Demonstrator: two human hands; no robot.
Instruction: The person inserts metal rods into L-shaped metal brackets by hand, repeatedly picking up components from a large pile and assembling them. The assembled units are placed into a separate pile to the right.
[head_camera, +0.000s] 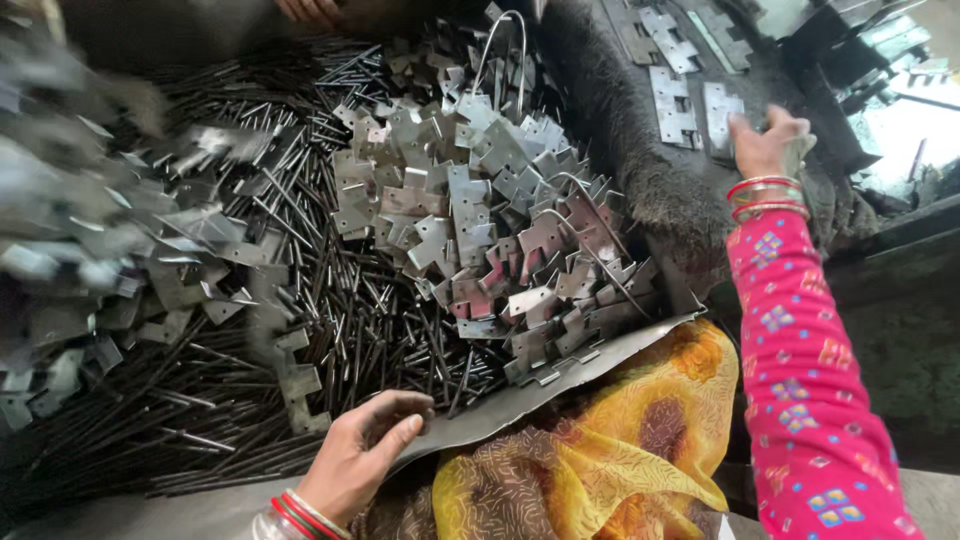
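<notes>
My left hand (362, 448) grips the near edge of a thin grey metal sheet (520, 395) that lies over my lap and carries a heap of small silver hinge plates (480, 210). My right hand (768, 142), in a pink patterned sleeve with red bangles, reaches far right and rests its fingers on an assembled hinge (718, 112) lying on a dark furry mat (650, 180). Whether it grips the hinge is hard to tell. Thin dark steel pins (380, 330) cover the surface under and left of the plates.
More assembled hinges (672, 100) lie in rows on the mat at the top right. Blurred hinge plates (70, 230) pile at the left. A bent wire loop (500, 50) stands at the back. Another person's fingers (310, 10) show at the top edge. Orange patterned cloth (610, 440) covers my lap.
</notes>
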